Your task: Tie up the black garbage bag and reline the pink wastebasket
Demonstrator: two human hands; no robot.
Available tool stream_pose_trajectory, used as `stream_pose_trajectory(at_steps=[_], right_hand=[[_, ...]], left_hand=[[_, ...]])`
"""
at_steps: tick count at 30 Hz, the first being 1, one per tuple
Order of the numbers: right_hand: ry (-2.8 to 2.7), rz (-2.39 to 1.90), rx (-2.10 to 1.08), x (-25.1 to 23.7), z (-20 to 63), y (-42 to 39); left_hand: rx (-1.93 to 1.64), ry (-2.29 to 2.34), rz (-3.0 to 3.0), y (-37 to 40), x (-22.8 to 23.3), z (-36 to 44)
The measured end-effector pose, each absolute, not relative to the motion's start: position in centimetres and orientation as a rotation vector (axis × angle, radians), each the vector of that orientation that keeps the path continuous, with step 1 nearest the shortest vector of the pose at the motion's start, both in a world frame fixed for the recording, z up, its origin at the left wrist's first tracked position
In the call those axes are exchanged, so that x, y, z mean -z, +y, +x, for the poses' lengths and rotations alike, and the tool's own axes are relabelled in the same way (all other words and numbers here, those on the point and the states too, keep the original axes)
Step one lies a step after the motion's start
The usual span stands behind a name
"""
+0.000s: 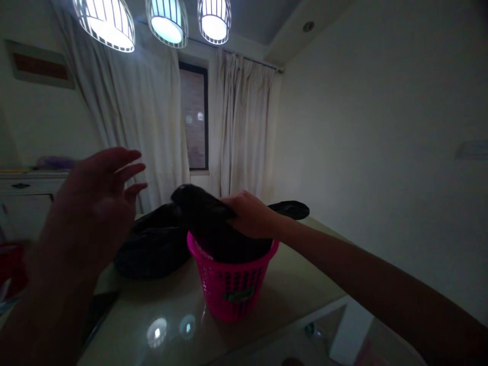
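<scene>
A pink plastic basket [234, 284] with slatted sides stands upright on the table. Out of its top bulges a black plastic bag [209, 218], with one part sticking up over the left of the rim. My right hand [251, 213] reaches in from the right and is closed on the bag above the basket; its fingertips are hidden. My left hand [95, 203] is raised at the left, fingers apart and holding nothing. Behind and to the left of the basket lies a black plastic heap [154, 249], which looks like more bag material.
The glossy table [179, 315] reflects the lamps. A flat dark object [101, 310] lies by its left edge. Another black piece [292, 208] shows behind my right forearm. Hanging lamps [214, 25], curtains [247, 117] and a white cabinet [26, 208] are farther off.
</scene>
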State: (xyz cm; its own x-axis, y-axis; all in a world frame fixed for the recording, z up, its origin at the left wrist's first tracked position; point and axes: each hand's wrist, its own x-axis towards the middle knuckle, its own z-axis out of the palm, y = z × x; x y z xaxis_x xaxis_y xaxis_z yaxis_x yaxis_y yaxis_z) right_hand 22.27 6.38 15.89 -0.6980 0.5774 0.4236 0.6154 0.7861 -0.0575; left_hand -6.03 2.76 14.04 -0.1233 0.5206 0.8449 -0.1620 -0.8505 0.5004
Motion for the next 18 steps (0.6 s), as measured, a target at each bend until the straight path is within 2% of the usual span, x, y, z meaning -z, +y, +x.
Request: stream_pose_trajectory(at_steps=[1,5,6,9,12,15,17,18], right_hand=[[-2.482,-0.923,0.071,-15.8,22.3,6.9],[-2.421,-0.865,0.013,-15.5,21.3,7.3],[-2.464,-0.833,0.054,-15.5,21.1,7.3],[-2.62,-0.888,0.167,-16.1,22.6,8.1],[-2.665,-1.294,0.082,-16.9,27.5,10.0],[-2.561,-1.618,0.082,-17.9,33.0,11.5],[-2.454,-1.597,0.01,-18.6,35.4,11.4],[-2.388,-1.499,-0.122,-18.9,36.0,11.1]], left_hand=[[-2.046,0.452,1.755,3.5,-13.4,-6.1],[-1.463,0.575,1.802,4.7,-10.7,-1.7],[-1.429,0.572,1.726,4.6,-10.3,0.0],[-1.514,0.381,1.331,4.6,-10.3,3.3],[-1.544,0.204,0.986,5.0,-10.8,3.3],[-1.489,0.228,0.978,5.8,-10.9,2.4],[-1.477,0.333,1.038,6.2,-10.8,2.5],[-1.486,0.391,1.067,6.4,-10.8,2.8]])
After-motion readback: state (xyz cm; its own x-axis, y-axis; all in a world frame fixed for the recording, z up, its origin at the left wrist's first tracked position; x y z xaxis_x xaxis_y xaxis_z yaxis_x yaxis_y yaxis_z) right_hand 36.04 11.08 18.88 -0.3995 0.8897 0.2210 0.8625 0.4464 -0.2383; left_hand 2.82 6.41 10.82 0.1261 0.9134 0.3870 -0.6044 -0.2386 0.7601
